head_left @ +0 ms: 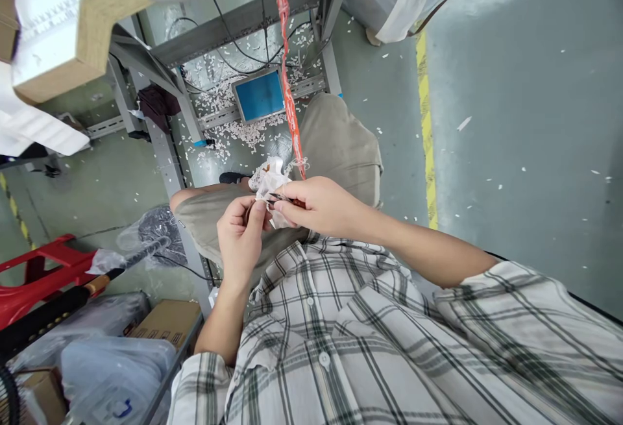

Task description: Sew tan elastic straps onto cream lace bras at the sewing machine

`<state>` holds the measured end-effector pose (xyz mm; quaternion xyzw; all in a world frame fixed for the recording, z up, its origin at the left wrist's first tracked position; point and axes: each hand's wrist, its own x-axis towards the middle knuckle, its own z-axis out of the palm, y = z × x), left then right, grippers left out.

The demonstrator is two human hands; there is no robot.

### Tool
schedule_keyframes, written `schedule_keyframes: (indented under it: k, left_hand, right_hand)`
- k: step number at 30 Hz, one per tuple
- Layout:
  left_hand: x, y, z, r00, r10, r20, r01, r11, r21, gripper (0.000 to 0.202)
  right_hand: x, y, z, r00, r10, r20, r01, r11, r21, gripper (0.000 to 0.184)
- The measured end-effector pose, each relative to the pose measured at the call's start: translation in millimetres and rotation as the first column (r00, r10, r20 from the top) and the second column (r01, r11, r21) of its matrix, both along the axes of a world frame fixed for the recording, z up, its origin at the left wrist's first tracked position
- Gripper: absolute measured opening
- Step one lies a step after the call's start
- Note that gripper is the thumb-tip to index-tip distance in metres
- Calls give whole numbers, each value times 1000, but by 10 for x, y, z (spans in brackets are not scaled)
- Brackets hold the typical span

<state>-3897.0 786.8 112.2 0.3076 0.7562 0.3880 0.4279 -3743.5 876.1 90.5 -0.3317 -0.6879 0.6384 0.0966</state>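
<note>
My left hand [242, 230] is closed in a pinch on the edge of a crumpled white fabric piece [271, 182] above my lap. My right hand [321, 203] grips what looks like a small pair of thread snips [296, 203], with dark pointed blades and a reddish-brown handle. The blade tips point left, close to my left thumb and the fabric edge. Loose white threads stick out at the top of the fabric. Part of the fabric and most of the snips' handle are hidden by my fingers.
A red-and-white plastic strip [287, 68] hangs down to just above my hands. Ahead stand a grey metal frame [243, 23] and a blue-topped pedal [260, 95] among white scraps. A white-topped table [48, 29] is at upper left, a red stool [43, 269] at left.
</note>
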Motion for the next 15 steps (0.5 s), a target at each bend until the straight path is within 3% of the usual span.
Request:
schedule_keyframes:
  k: [2,4,7,9,11,13,15]
  left_hand:
    - [2,-17,-23,999,-26,-21,26,1000,-5,21]
    - [7,-50,-69,998,-59,3,59,998,-32,21]
    - [16,-103,-158,987,1,158,16,994,-104,23]
    - [15,-108,-193,965,103,242,-79,991,-110,26]
    - [6,-79,-192,950,147,275,-130,988,-78,26]
    - [-12,-30,-161,953,127,276,-119,992,-48,25]
    - [-46,14,-119,968,94,233,-89,996,-33,26]
  right_hand:
    - [-3,-16,-24,999,-27,-32,26,999,-35,34]
    - [19,7,-41,985,-148,-93,136,984,-116,32]
    - [100,111,-47,867,-467,-176,428,877,-217,25]
    - [143,170,-51,804,-561,-195,538,827,-163,21]
    - [135,170,-73,854,-484,-188,489,872,-23,20]
    - [66,108,-124,941,-297,-162,314,945,92,32]
    - [-37,22,-193,979,-157,-133,171,980,103,36]
